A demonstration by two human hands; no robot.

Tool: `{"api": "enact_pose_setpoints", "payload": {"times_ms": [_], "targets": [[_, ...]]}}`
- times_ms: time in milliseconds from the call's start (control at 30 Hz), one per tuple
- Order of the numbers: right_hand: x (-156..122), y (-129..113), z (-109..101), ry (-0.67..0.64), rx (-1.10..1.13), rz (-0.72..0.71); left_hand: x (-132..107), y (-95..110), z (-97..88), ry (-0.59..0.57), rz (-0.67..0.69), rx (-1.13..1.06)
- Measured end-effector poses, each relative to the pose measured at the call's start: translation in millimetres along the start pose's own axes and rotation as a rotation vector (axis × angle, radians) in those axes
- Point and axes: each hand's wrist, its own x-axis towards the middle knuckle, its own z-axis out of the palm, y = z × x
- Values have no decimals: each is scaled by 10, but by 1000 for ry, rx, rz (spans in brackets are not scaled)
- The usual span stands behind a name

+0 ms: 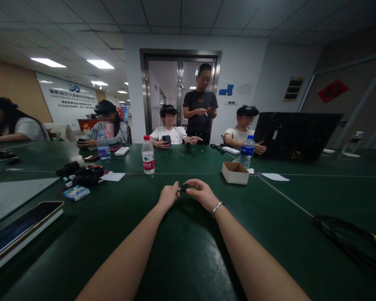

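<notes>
Above the green table (188,234), both my hands meet at a small black object with a silvery end (184,187); its exact kind is too small to make out. My left hand (168,198) pinches the silvery end between thumb and finger. The black end is gripped by the fingertips of my right hand (204,195), which has a silver bracelet (217,208) at the wrist. Beyond the left hand stands an upright red-capped water bottle (148,156). A small open cardboard box (235,173) sits past the right hand.
A phone (21,234) lies at the left on a pale block, near dark gear (86,173) and a blue-white packet (76,192). Coiled black cable (347,238) lies at right. A blue-capped bottle (247,152) and a large black monitor (296,133) stand farther back. Several people are across the table.
</notes>
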Motion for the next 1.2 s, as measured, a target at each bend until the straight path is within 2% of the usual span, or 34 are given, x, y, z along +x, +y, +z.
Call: {"api": "enact_pose_setpoints", "payload": {"times_ms": [133, 333, 467, 600, 1033, 1200], "targets": [[-7, -33, 0, 16, 33, 34, -11, 24, 10, -70, -28, -7], [-3, 22, -1, 86, 94, 122, -87, 24, 38, -50, 109, -66], [11, 54, -3, 161, 109, 165, -93, 19, 20, -121, 142, -152], [15, 50, -1, 201, 127, 180, -80, 9, 1, -161, 161, -141], [12, 11, 28, 49, 29, 24, -27, -48, -6, -47, 48, 19], [19, 22, 5, 88, 27, 66, -91, -19, 5, -68, 112, 24]]}}
